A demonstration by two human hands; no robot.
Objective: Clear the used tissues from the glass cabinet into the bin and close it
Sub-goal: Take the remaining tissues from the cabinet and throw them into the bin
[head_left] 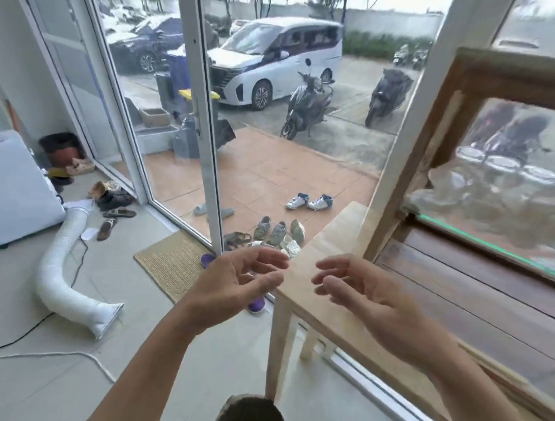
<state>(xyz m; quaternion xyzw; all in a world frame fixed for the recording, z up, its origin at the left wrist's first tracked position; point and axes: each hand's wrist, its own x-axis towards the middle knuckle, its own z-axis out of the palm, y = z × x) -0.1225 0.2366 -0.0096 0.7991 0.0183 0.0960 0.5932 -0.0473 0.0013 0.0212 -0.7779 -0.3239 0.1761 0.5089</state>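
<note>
Inside glass cabinet (pixel 481 174), crumpled tissues (pixel 455 186).

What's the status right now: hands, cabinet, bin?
Left hand and right hand open, empty, raised apart. Glass cabinet at right, untouched; contents blurred. Bin below, partly in view. Wooden stool beneath right hand.

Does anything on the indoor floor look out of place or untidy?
Yes. A white duct hose lies loose and bent across the tiles, its open end free. Shoes are scattered unpaired by the glass wall, and a cord trails over the floor.
</note>
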